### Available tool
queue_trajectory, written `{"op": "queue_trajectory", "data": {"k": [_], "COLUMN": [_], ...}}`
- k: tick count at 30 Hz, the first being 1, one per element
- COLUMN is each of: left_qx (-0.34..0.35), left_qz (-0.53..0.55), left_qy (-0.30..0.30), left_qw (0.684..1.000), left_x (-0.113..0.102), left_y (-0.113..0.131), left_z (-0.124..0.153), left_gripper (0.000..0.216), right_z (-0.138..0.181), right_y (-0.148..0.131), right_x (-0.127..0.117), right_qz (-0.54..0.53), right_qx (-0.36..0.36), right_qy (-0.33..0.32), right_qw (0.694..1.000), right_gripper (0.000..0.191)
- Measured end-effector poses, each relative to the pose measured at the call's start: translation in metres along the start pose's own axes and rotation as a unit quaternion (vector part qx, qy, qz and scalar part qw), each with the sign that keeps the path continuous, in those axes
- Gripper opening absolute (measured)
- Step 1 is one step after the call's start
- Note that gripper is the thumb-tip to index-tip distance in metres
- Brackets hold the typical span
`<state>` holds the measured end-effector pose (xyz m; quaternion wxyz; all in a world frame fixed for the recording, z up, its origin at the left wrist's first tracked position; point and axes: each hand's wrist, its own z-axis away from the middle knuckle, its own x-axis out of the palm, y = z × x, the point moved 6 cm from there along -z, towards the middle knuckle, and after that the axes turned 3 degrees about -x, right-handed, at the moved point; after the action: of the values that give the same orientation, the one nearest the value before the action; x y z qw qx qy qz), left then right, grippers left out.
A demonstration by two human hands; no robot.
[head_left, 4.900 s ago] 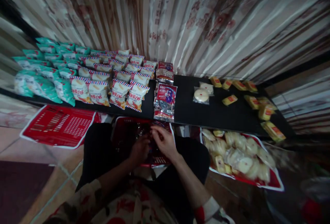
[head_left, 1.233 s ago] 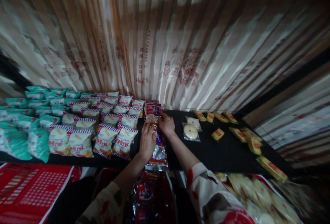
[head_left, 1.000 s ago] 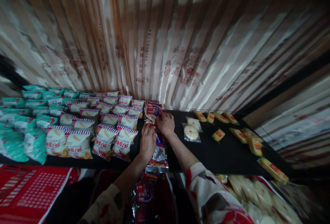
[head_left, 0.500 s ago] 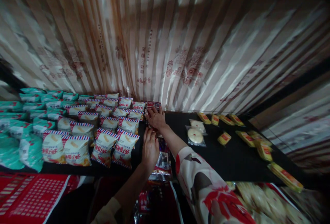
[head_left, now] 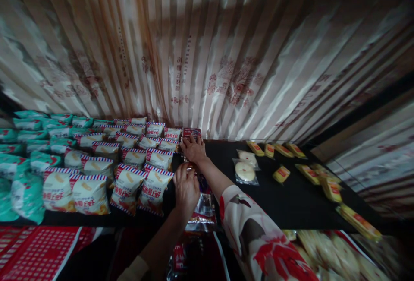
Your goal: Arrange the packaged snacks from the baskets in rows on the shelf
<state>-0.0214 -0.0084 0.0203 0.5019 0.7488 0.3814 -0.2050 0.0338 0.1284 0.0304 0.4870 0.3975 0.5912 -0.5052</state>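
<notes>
A column of red and silver snack packets runs from the black table's front edge to the back. My right hand lies palm down, fingers stretched flat, on the far packet by the curtain. My left hand rests on the middle packets of that column, fingers curled over one of them. Rows of white, red and blue striped snack bags lie just left of both hands.
Teal bags fill the table's left end. Round white cakes in clear wrap and small yellow packets lie to the right. A red basket sits below left, a tray of pale cakes below right. A striped curtain hangs behind.
Earlier both hands were down in the red basket at my lap. They rose to the table with a red packet; my right hand pushed it back to the curtain, my left slid nearer.
</notes>
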Motion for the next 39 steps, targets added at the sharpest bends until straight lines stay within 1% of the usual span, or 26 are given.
{"op": "queue_trajectory", "data": {"k": [6, 10, 14, 18, 20, 22, 25, 26, 27, 28, 29, 30, 31, 32, 33, 35, 36, 37, 39], "left_qx": [0.003, -0.001, 0.016, 0.058, 0.083, 0.104, 0.118, 0.113, 0.099, 0.077, 0.039, -0.014, -0.077, -0.143, -0.207, -0.305, -0.335, -0.355, -0.373], "left_qz": [-0.012, -0.009, 0.003, 0.041, 0.077, 0.116, 0.161, 0.168, 0.17, 0.168, 0.163, 0.152, 0.14, 0.126, 0.112, 0.09, 0.084, 0.083, 0.095], "left_qy": [0.0, 0.01, 0.027, 0.053, 0.059, 0.045, -0.019, -0.044, -0.068, -0.092, -0.118, -0.146, -0.176, -0.205, -0.234, -0.278, -0.292, -0.301, -0.307], "left_qw": [1.0, 1.0, 0.999, 0.996, 0.992, 0.987, 0.98, 0.978, 0.978, 0.978, 0.979, 0.977, 0.971, 0.96, 0.943, 0.906, 0.892, 0.881, 0.87], "left_x": [-0.001, -0.006, -0.012, -0.024, -0.035, -0.046, -0.056, -0.057, -0.057, -0.055, -0.053, -0.049, -0.045, -0.04, -0.036, -0.03, -0.027, -0.024, -0.017], "left_y": [0.002, 0.002, 0.006, 0.016, 0.021, 0.023, 0.014, 0.007, -0.003, -0.015, -0.029, -0.045, -0.062, -0.078, -0.093, -0.115, -0.122, -0.127, -0.131], "left_z": [-0.001, -0.001, 0.003, 0.016, 0.029, 0.048, 0.091, 0.108, 0.125, 0.142, 0.158, 0.173, 0.187, 0.2, 0.212, 0.229, 0.234, 0.237, 0.238], "left_gripper": [0.03, 0.031, 0.03, 0.03, 0.031, 0.031, 0.033, 0.034, 0.034, 0.033, 0.031, 0.03, 0.028, 0.027, 0.026, 0.025, 0.024, 0.023, 0.021], "right_z": [-0.002, 0.0, 0.007, 0.024, 0.041, 0.069, 0.132, 0.157, 0.182, 0.206, 0.229, 0.249, 0.267, 0.284, 0.299, 0.324, 0.333, 0.339, 0.345], "right_y": [-0.001, -0.002, -0.004, -0.007, -0.008, -0.011, -0.014, -0.016, -0.019, -0.023, -0.027, -0.031, -0.033, -0.034, -0.032, -0.024, -0.021, -0.017, -0.008], "right_x": [-0.002, -0.003, -0.008, -0.022, -0.032, -0.044, -0.057, -0.056, -0.052, -0.043, -0.027, -0.006, 0.02, 0.049, 0.078, 0.129, 0.151, 0.168, 0.188], "right_qz": [0.017, 0.024, 0.009, -0.034, -0.082, -0.15, -0.271, -0.305, -0.337, -0.368, -0.396, -0.421, -0.444, -0.468, -0.493, -0.537, -0.565, -0.598, -0.636], "right_qx": [-0.014, -0.023, -0.04, -0.062, -0.076, -0.098, -0.117, -0.118, -0.123, -0.127, -0.124, -0.103, -0.07, -0.019, 0.044, 0.186, 0.247, 0.303, 0.404], "right_qy": [0.02, 0.048, 0.088, 0.155, 0.191, 0.226, 0.266, 0.273, 0.266, 0.244, 0.198, 0.144, 0.081, 0.021, -0.028, -0.063, -0.074, -0.064, -0.014], "right_qw": [1.0, 0.998, 0.995, 0.985, 0.975, 0.958, 0.918, 0.905, 0.895, 0.888, 0.888, 0.89, 0.89, 0.883, 0.868, 0.82, 0.784, 0.739, 0.658], "right_gripper": [0.047, 0.045, 0.043, 0.041, 0.039, 0.038, 0.035, 0.032, 0.029, 0.026, 0.024, 0.023, 0.022, 0.021, 0.022, 0.02, 0.019, 0.022, 0.024]}}
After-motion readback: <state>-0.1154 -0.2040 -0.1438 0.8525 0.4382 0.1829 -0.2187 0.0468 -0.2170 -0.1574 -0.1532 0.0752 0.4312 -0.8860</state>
